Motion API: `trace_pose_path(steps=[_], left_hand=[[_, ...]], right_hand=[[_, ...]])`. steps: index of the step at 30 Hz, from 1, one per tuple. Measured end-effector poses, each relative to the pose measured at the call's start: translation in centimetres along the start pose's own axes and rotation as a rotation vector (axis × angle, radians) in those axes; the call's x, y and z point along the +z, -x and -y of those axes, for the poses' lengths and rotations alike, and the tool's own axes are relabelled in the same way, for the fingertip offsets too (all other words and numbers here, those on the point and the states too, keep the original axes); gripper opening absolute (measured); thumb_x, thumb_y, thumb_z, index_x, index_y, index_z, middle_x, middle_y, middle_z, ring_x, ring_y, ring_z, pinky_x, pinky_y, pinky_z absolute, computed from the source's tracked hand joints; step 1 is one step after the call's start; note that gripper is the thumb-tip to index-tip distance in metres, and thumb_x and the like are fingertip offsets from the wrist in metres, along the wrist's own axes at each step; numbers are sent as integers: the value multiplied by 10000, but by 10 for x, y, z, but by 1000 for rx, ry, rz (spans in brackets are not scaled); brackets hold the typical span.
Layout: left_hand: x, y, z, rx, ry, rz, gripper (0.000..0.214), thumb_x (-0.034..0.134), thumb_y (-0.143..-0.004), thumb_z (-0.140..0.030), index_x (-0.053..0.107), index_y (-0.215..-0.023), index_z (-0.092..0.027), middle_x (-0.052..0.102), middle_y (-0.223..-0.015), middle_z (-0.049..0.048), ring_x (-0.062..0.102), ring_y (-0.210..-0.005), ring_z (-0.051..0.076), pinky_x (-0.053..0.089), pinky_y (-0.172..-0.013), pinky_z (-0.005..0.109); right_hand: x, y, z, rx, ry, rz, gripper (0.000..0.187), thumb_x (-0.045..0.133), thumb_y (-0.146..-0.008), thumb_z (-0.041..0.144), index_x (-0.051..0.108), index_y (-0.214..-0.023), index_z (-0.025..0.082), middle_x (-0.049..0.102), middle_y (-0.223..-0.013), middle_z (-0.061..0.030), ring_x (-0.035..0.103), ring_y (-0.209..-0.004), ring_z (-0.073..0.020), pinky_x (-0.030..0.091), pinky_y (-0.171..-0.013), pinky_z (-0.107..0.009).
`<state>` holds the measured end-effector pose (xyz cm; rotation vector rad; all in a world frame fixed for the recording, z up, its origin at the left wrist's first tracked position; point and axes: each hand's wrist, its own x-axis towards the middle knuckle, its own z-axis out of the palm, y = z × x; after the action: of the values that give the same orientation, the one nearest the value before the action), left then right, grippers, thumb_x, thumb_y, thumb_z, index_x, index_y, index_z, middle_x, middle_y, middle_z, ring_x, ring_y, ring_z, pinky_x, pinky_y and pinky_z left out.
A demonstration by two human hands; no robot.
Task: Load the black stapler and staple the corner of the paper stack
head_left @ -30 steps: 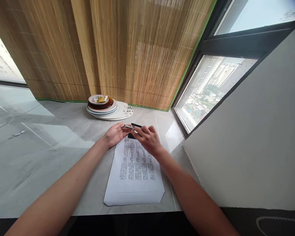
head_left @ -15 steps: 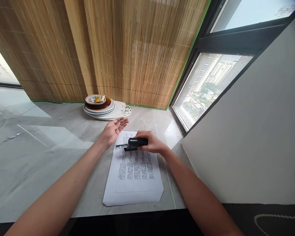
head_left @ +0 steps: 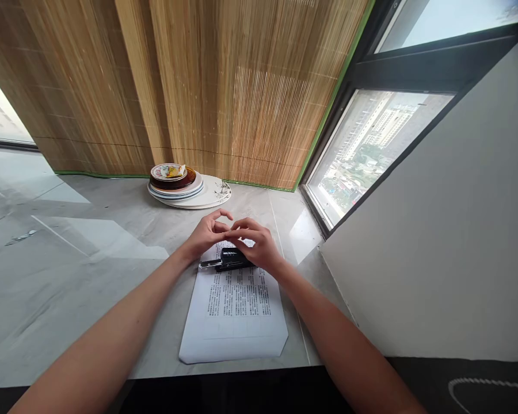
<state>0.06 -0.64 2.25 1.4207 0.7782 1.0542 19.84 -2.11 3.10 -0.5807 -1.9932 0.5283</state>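
A black stapler (head_left: 235,259) lies across the upper part of a printed sheet of paper (head_left: 237,328), its narrow metal tray sticking out to the left. Just above and beyond it, my left hand (head_left: 208,233) and my right hand (head_left: 259,247) meet at the fingertips. The fingers of both are bent into a pinch. Whatever lies between them is too small to make out. My right hand partly hides the stapler's right end, and both hands cover the sheet's top edge.
A stack of plates (head_left: 176,192) rests on an oval white platter (head_left: 216,192) behind my hands. A bamboo blind (head_left: 190,86) hangs along the back. To the right are a window (head_left: 371,149) and a white wall (head_left: 449,241). The tiled counter's (head_left: 90,299) front edge is near me.
My right hand has let go of the stapler, which now lies on the paper. It has moved to my left hand, and their fingertips have come together.
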Motion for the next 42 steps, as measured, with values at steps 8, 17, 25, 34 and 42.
trace_pose_path(steps=[8, 17, 25, 34, 42], left_hand=[[-12, -6, 7, 94, -245, -478, 286, 669, -924, -442, 636, -1027, -177, 755, -755, 72, 710, -696, 226, 555, -691, 345], [-39, -8, 40, 81, -1027, -646, 268, 655, -857, -198, 804, -1079, -212, 673, -1277, 165, 569, -1167, 398, 409, -1060, 551], [-34, -5, 35, 60, -1122, -578, 143, 628, -864, -143, 746, -851, -222, 733, -1006, 118, 598, -1002, 341, 443, -914, 462], [-34, -9, 26, 182, -835, -659, 138, 534, -911, -158, 659, -958, -194, 686, -1053, 96, 689, -822, 215, 511, -788, 332], [-32, -9, 22, 130, -521, -716, 173, 671, -912, -337, 750, -945, -187, 771, -933, 86, 748, -836, 239, 559, -784, 325]], right_hand=[[-35, 3, -38, 256, 141, -328, 165, 632, -912, 229, 797, -913, 235, 762, -942, -42, 706, -815, -187, 579, -771, -320], [-84, 32, -111, 754, 358, -367, 217, 612, -731, 205, 810, -821, 211, 775, -781, -41, 695, -785, -242, 535, -794, -351], [-68, 14, -70, 371, 252, -300, 218, 662, -904, 380, 797, -953, 216, 714, -1055, -97, 661, -969, -244, 544, -836, -391], [-12, 16, -21, 36, -62, 447, 412, 787, -872, 345, 686, -1254, 227, 762, -1090, -62, 713, -968, -213, 559, -896, -362], [-30, 16, -42, 117, 195, -97, 273, 745, -864, 319, 707, -1114, 217, 750, -958, -62, 704, -838, -224, 568, -801, -367]])
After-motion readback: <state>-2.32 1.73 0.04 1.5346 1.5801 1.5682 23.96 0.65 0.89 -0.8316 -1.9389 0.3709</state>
